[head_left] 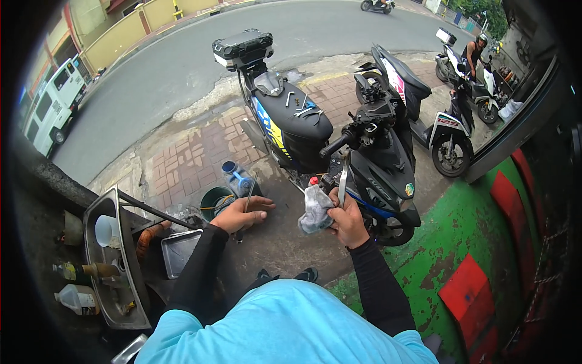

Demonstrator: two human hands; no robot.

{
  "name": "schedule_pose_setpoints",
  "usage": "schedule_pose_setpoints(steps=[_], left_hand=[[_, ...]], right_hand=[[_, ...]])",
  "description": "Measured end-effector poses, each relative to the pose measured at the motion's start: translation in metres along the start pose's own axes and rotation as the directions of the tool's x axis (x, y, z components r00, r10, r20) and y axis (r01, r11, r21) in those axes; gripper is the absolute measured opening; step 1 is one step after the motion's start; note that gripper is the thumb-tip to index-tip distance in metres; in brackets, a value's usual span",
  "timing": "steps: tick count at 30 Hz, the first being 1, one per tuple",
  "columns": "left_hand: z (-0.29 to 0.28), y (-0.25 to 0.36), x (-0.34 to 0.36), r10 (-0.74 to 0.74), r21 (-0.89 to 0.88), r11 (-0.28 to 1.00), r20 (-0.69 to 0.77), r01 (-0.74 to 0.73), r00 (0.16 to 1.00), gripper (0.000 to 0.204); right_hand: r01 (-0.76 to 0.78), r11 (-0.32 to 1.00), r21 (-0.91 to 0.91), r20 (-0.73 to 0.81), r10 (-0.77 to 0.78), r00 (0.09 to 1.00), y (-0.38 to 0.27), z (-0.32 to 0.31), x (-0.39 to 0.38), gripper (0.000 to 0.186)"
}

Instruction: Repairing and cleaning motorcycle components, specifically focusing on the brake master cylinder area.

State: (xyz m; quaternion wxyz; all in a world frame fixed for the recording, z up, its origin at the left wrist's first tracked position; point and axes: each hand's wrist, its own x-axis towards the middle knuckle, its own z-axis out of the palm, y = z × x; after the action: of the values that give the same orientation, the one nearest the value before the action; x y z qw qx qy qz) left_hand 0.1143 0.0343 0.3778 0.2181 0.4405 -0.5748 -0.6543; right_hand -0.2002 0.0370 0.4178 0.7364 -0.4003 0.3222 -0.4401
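Note:
My left hand (245, 213) has its fingers stretched forward, with a thin metal rod (252, 189) caught by the thumb. In my right hand (350, 223) are a greyish-white rag (314, 207) and a flat, curved metal piece (344, 177) that points upward. A small red tip (313, 181) shows above the rag; what it belongs to is hidden. Both hands are in front of a black scooter (382, 164) with blue and yellow side panels. Several metal hand tools (306, 109) lie on its seat (297, 124).
Left of me are a metal sink (133, 291) with bottles, a metal tray (182, 252), a dark bucket (215, 203) and a blue container (236, 176). More scooters (451, 142) stand at right, near a person (473, 57). A white van (54, 106) is on the road.

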Motion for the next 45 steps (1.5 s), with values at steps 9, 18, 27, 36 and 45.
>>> schedule_pose_setpoints(steps=[9,18,27,36,45], left_hand=[[0.1,0.045,0.099,0.216,-0.307,0.934,0.077,-0.183,0.973,0.024],[0.115,0.063,0.104,0.126,-0.11,0.984,-0.136,-0.141,0.983,0.038],[0.114,0.076,0.094,0.242,-0.033,0.967,-0.178,-0.252,0.954,0.038],[0.099,0.078,0.091,0.32,-0.039,0.947,0.09,-0.318,0.943,0.018],[0.098,0.042,0.124,0.387,0.065,0.918,0.076,-0.392,0.919,0.03]], right_hand=[[0.051,0.985,-0.167,-0.071,-0.064,0.995,-0.031,-0.03,-0.037,0.011],[-0.171,0.52,-0.837,-0.441,-0.458,0.772,0.003,-0.045,-0.098,0.027],[-0.245,0.331,-0.911,-0.387,-0.484,0.784,0.02,0.007,-0.088,0.028],[-0.268,0.306,-0.914,-0.391,-0.484,0.783,0.025,0.013,-0.089,0.034],[-0.303,0.47,-0.829,-0.5,-0.382,0.777,0.044,0.028,-0.093,0.038]])
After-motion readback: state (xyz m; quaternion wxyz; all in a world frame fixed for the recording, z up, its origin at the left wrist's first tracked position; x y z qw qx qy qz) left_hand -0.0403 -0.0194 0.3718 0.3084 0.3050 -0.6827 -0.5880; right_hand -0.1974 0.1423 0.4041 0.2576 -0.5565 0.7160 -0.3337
